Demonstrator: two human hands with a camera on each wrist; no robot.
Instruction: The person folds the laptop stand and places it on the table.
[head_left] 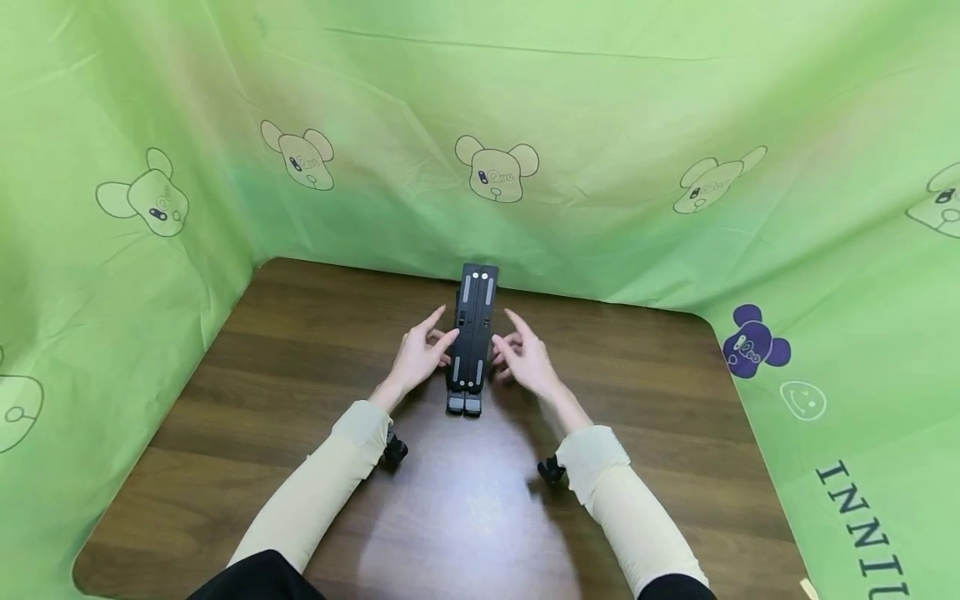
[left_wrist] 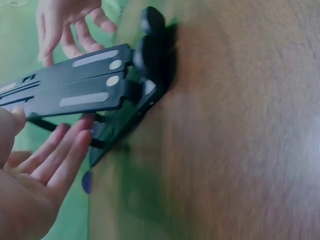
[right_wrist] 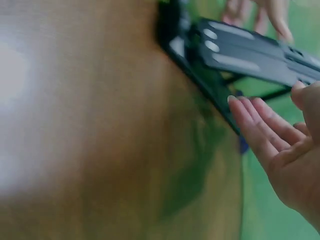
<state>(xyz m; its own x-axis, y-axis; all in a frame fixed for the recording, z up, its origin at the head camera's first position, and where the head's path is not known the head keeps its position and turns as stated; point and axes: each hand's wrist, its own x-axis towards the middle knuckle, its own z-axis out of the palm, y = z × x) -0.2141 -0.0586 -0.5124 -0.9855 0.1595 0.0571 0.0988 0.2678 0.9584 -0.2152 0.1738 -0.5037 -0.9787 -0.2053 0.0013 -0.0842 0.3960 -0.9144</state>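
Observation:
A black folding laptop stand point(head_left: 472, 333) with pale grey pads lies lengthwise near the table's far edge, its two bars side by side. In the left wrist view, its upper bars point(left_wrist: 85, 82) tilt above a lower frame, with thin struts between. My left hand point(head_left: 420, 354) is at its left side, thumb by the edge of the upper bar and the other fingers extended low beside the struts. My right hand point(head_left: 528, 362) mirrors this on the right. Straight fingers of that hand point(right_wrist: 292, 155) point toward the gap under the upper bar in the right wrist view.
The brown wooden table point(head_left: 300, 400) has rounded corners. A green cloth point(head_left: 375, 100) printed with bear heads hangs close behind its far edge and along both sides. Small black devices point(head_left: 551, 469) are strapped at both wrists.

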